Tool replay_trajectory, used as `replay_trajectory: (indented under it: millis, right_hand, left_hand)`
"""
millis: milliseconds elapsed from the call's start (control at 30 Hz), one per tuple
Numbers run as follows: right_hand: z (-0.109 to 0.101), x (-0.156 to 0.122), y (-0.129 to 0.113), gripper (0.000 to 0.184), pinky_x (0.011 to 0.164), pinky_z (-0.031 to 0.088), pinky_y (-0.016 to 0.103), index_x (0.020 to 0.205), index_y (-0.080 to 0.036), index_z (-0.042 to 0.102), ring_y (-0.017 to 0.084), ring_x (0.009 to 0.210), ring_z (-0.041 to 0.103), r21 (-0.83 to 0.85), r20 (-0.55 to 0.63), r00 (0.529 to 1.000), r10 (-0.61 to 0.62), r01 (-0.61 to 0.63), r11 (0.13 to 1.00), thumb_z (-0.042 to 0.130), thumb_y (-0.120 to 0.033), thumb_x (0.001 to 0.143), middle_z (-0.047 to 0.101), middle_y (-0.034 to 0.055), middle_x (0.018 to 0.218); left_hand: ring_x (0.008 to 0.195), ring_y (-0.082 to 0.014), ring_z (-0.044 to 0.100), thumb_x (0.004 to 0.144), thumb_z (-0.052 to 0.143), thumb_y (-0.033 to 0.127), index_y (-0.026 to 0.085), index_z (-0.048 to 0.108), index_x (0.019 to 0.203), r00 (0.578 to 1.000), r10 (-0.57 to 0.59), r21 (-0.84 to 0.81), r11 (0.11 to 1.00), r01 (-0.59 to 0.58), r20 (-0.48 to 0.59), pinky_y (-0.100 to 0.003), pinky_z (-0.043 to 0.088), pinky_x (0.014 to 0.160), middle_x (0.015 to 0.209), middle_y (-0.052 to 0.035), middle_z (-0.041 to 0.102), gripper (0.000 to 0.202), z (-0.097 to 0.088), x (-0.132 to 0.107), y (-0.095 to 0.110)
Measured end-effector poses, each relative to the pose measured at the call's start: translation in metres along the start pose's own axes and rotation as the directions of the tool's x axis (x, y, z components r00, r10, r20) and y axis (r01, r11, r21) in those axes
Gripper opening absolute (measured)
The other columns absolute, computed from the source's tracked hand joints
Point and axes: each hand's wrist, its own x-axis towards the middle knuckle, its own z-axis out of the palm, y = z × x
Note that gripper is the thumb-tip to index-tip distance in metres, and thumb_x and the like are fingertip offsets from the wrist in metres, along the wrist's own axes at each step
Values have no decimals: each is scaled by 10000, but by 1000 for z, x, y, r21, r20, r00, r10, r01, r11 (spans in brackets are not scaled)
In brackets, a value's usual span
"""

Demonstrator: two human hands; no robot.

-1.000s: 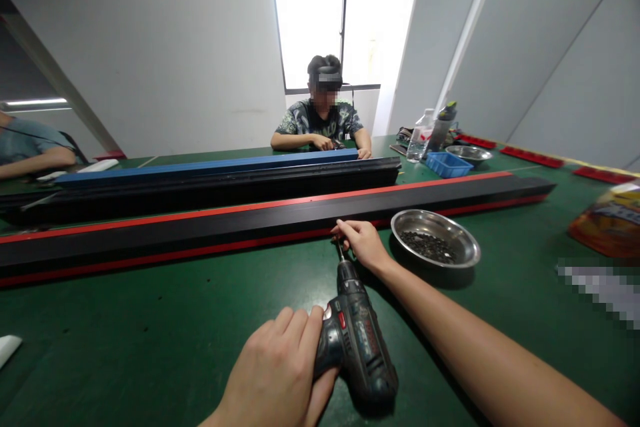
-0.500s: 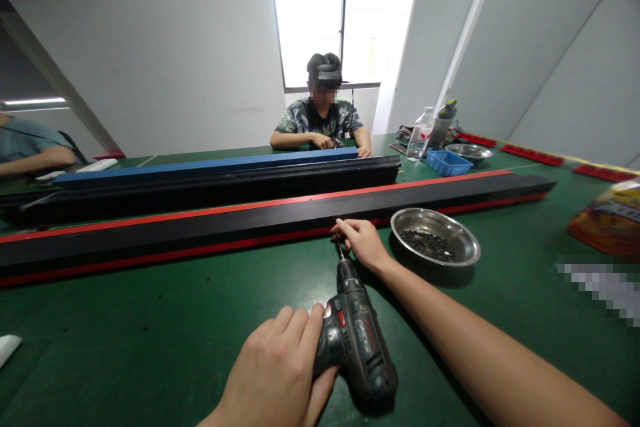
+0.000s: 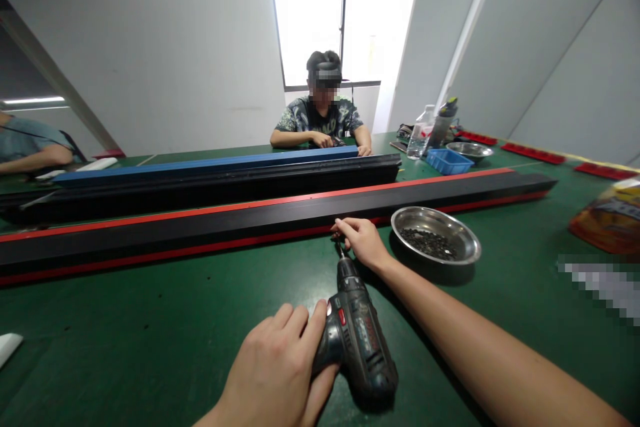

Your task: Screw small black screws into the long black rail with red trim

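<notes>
My left hand (image 3: 275,363) is wrapped around the handle of a dark cordless drill (image 3: 367,347), which lies over the green table with its bit pointing away from me. At the tip of the bit, my right hand (image 3: 365,240) is closed in a pinch against the near side of a long black rail with red edges (image 3: 240,220). Whatever small piece sits between those fingertips is too small and covered to make out. Just right of this hand stands a metal bowl (image 3: 470,250) with many small dark screw-like parts (image 3: 427,243).
Beyond the rail lie a black profile (image 3: 225,188) and a blue one (image 3: 215,163). A co-worker (image 3: 323,113) sits across the table; another person's arm (image 3: 37,161) shows at left. A blue tray (image 3: 449,161), bottle (image 3: 420,133) and orange-yellow bag (image 3: 613,223) stand at right.
Almost nothing differs. The drill and both hands keep their places, with only a very slight shift of the view.
</notes>
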Motion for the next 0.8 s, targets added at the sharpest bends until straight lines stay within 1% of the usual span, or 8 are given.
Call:
replay_trajectory:
  millis: [200, 367, 433, 533, 600, 667, 733, 800]
  right_hand:
    - [0, 0, 1, 428, 605, 439, 270, 814, -161, 799, 173, 647, 660, 1, 8, 1000, -8, 8, 1000, 574, -492, 966, 770, 68, 778]
    - [0, -1, 0, 406, 605, 430, 269, 812, -166, 799, 164, 636, 651, 20, 5, 1000, -1, 1, 1000, 584, -478, 961, 772, 64, 787]
    - [0, -1, -1, 403, 603, 428, 269, 813, -165, 798, 161, 630, 647, 25, 8, 1000, 4, -4, 1000, 587, -476, 958, 776, 65, 797]
    - [0, 0, -1, 404, 610, 430, 273, 811, -163, 797, 161, 627, 645, 22, 9, 1000, 7, -7, 1000, 586, -475, 957, 776, 67, 792]
    - [0, 0, 0, 405, 613, 431, 275, 811, -162, 797, 163, 627, 646, 19, 7, 1000, 7, -7, 1000, 586, -475, 956, 774, 67, 787]
    - [0, 0, 0, 406, 612, 432, 276, 812, -161, 797, 164, 627, 647, 18, 6, 1000, 8, -8, 1000, 586, -477, 956, 775, 68, 790]
    - [0, 0, 0, 407, 614, 434, 278, 813, -161, 797, 165, 629, 649, 19, 6, 1000, 8, -8, 1000, 585, -477, 957, 777, 69, 794]
    - [0, -1, 0, 405, 621, 438, 278, 811, -162, 796, 167, 633, 653, 18, 5, 1000, 8, -8, 1000, 586, -476, 957, 776, 68, 788]
  left_hand:
    - [1026, -297, 645, 952, 623, 339, 236, 517, 1514, 1000, -19, -15, 1000, 19, 10, -459, 590, 855, 1218, -98, 692, 581, -1, 0, 1]
    - [1016, -294, 644, 952, 619, 345, 239, 516, 1509, 1000, -12, -20, 1000, 11, -6, -455, 586, 852, 1203, -91, 696, 576, 2, 0, -1]
    - [1009, -294, 643, 944, 621, 349, 224, 518, 1501, 1000, -18, -24, 1000, 18, -22, -452, 579, 853, 1186, -96, 699, 580, 4, 0, -1]
    - [980, -295, 637, 917, 633, 358, 181, 586, 1392, 997, -68, -37, 997, 66, -48, -452, 567, 850, 1130, -109, 700, 508, 6, -2, 0]
    - [956, -292, 631, 902, 640, 353, 187, 647, 1249, 993, -105, -57, 993, 103, -47, -451, 559, 844, 1079, -102, 696, 385, 6, -3, 2]
    - [939, -288, 627, 896, 643, 344, 205, 666, 1152, 991, -127, -81, 989, 124, -43, -448, 553, 834, 1041, -86, 691, 292, 5, -3, 3]
    - [937, -290, 627, 895, 644, 345, 213, 667, 1130, 991, -128, -95, 988, 124, -44, -451, 551, 831, 1029, -76, 690, 270, 5, -3, 3]
    - [945, -292, 631, 896, 646, 353, 215, 664, 1148, 992, -115, -94, 989, 110, -52, -452, 553, 833, 1038, -76, 693, 287, 5, -3, 3]
